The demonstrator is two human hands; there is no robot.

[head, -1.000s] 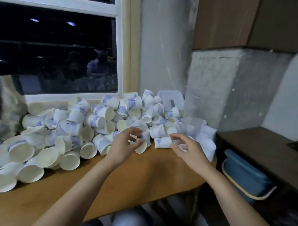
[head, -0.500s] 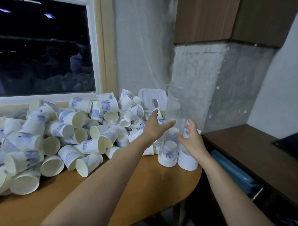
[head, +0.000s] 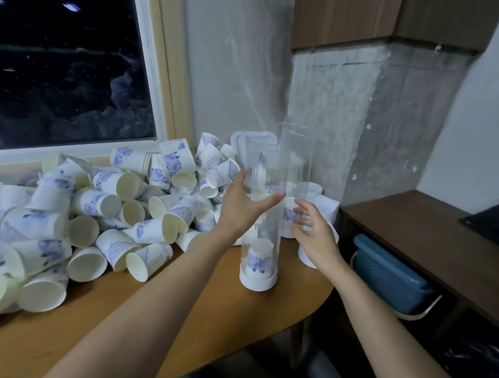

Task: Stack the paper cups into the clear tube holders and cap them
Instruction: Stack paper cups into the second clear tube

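A clear tube holder (head: pixel 262 172) stands upright on a white base (head: pixel 257 281) near the table's right edge, with one upside-down paper cup (head: pixel 257 260) at its bottom. My left hand (head: pixel 242 205) grips this tube at mid-height. A second clear tube (head: pixel 296 162) stands just behind it, also with a cup inside. My right hand (head: pixel 315 234) hovers beside the tubes, fingers spread, holding nothing. A big pile of white paper cups with blue print (head: pixel 104 211) lies on the left of the table.
The wooden table (head: pixel 180 314) curves off at the right. White caps (head: pixel 325 203) sit behind my right hand. A blue basket (head: pixel 387 275) sits under a dark shelf (head: pixel 429 234) on the right. A window and a concrete wall stand behind.
The view swung right. My left hand closed around the front tube and drew it toward me, and my right hand came off the tubes.
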